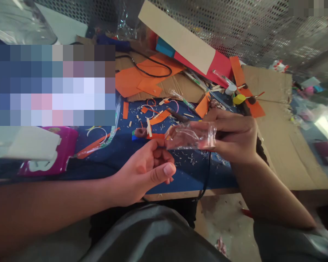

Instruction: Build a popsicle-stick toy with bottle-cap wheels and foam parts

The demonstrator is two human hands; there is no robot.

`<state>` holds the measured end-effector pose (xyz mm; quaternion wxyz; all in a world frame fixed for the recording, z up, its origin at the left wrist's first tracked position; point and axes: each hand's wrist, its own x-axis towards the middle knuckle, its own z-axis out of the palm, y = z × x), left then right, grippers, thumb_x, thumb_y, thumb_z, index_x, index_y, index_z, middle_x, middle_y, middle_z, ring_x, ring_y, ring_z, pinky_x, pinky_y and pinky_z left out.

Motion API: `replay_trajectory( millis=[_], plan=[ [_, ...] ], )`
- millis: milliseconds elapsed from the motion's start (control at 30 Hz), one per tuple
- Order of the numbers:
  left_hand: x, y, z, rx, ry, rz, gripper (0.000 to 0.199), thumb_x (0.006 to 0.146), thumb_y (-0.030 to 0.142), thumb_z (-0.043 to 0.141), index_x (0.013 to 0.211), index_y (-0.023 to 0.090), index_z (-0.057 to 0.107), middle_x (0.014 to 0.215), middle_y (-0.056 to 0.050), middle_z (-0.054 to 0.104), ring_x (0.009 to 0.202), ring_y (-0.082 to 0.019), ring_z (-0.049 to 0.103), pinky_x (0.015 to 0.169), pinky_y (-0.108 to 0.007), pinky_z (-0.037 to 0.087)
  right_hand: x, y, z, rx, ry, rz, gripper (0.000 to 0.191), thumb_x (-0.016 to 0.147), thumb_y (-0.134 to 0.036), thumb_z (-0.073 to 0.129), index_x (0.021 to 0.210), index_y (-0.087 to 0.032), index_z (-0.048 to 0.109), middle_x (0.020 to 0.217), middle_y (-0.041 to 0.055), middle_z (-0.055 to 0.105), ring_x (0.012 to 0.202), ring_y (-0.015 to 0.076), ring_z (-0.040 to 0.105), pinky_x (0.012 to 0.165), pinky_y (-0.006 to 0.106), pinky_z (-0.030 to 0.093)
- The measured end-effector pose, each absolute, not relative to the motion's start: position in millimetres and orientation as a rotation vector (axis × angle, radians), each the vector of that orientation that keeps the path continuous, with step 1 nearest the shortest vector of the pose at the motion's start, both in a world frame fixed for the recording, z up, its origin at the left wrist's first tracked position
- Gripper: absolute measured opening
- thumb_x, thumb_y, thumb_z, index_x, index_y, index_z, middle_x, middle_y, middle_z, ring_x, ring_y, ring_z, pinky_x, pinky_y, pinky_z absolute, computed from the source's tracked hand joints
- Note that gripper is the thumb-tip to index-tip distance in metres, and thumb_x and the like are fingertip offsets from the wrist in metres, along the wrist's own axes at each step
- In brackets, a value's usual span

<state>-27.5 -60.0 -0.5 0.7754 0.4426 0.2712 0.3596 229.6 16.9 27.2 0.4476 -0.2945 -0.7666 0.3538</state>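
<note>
My right hand (232, 136) grips a small clear plastic wrapper (190, 135), holding it level over the blue work surface (120, 153). My left hand (146, 171) is curled just below and left of the wrapper, its fingertips touching the wrapper's left end. Whether the left fingers pinch the plastic is hard to tell. Something thin shows inside the wrapper, too faint to name.
Orange paper scraps (142, 78) and strips litter the blue surface and the cardboard sheet (276, 120) at right. A magenta box (61, 147) lies at left, a black cable (153, 69) at the back, a yellow cap (239, 99) near the orange strip. Perforated metal mesh (248, 29) stands behind.
</note>
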Motion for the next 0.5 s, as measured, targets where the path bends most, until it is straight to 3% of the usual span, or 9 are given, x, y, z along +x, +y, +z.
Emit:
replay_trajectory(
  millis=[333,433,500],
  plan=[
    [-27.9,-62.7,0.7,0.912,0.547,0.826,0.067,0.095,0.077,0.071,0.125,0.019,0.055,0.098,-0.003,0.061,0.076,-0.014,0.063,0.078,-0.034,0.058,231.2,15.5,26.4,-0.676,-1.819,1.027,0.041,0.077,-0.045,0.1,0.116,-0.039,0.089,0.077,-0.0007,0.073,0.063,0.0137,0.059,0.054,0.031,0.046],
    [-28.1,-63.3,-2.1,0.927,0.53,0.836,0.071,0.096,0.079,0.068,0.13,0.019,0.053,0.098,-0.003,0.06,0.076,-0.014,0.062,0.078,-0.035,0.058,230.3,16.8,25.4,-0.678,-1.593,1.179,0.033,0.075,-0.059,0.098,0.096,-0.036,0.089,0.061,-0.0056,0.057,0.045,0.0096,0.036,0.042,0.03,0.033],
    [-28.0,-63.1,-3.8,0.946,0.527,0.836,0.073,0.096,0.08,0.067,0.132,0.018,0.052,0.098,-0.003,0.06,0.075,-0.014,0.061,0.077,-0.035,0.057,228.0,18.8,25.5,-0.693,-1.469,1.267,0.043,0.072,-0.072,0.094,0.077,-0.032,0.079,0.054,-0.009,0.039,0.043,0.008,0.018,0.037,0.03,0.022]
  ],
)
